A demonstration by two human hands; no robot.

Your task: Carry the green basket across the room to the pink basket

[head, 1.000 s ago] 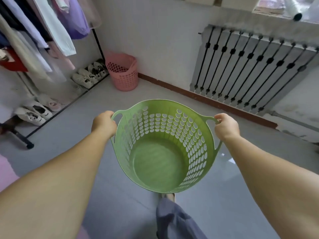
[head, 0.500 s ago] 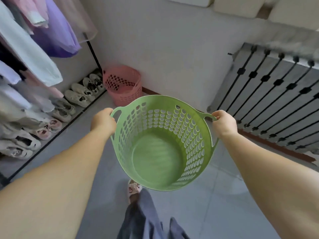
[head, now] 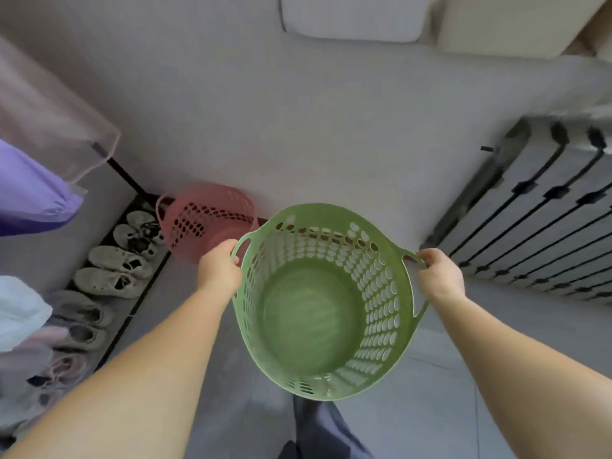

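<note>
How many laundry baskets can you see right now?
2. The green basket is held by its handles in the left hand and right hand; the pink basket sits on the floor by the wall, partly hidden behind it.

Plastic baskets over a smooth floor

The green basket (head: 318, 303) looks like matt moulded plastic, its wall perforated with oval holes; the pink basket (head: 207, 223) shares that matt perforated plastic. The grey floor (head: 440, 385) reads as smooth tile with a faint sheen (joint lines show). Worn cloth shoes (head: 112, 279) look dull; the radiator (head: 536, 223) seems painted metal.
</note>
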